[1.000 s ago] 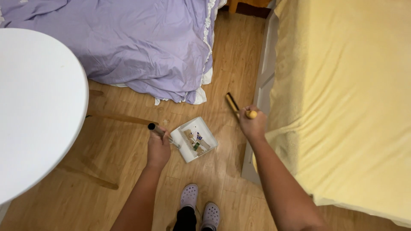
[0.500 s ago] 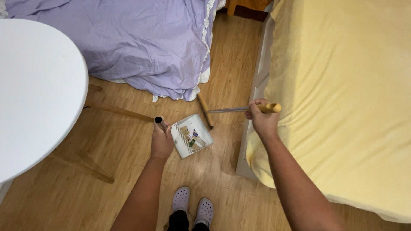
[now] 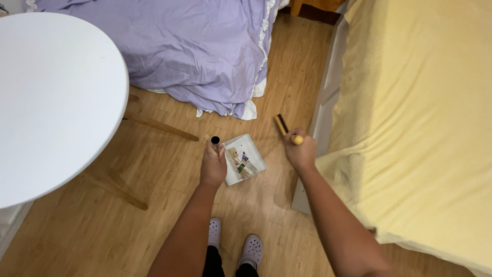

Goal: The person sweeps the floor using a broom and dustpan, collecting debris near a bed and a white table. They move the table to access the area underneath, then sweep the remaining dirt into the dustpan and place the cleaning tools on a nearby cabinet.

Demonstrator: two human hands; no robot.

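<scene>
Between the two beds, over the wooden floor [image 3: 154, 205], our left hand [image 3: 213, 166] gripped the upright handle [image 3: 216, 142] of a white dustpan [image 3: 245, 159] that held scraps of litter. Our right hand [image 3: 301, 154] closed around a yellow-handled brush [image 3: 287, 131], raised just beside the yellow bed [image 3: 420, 128], near the dustpan.

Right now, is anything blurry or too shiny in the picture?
Head view: even, soft light, no glare; the white table looks bright but not blown out. The right hand and its small broom look slightly smeared; faint shadows lie under the dustpan.
</scene>
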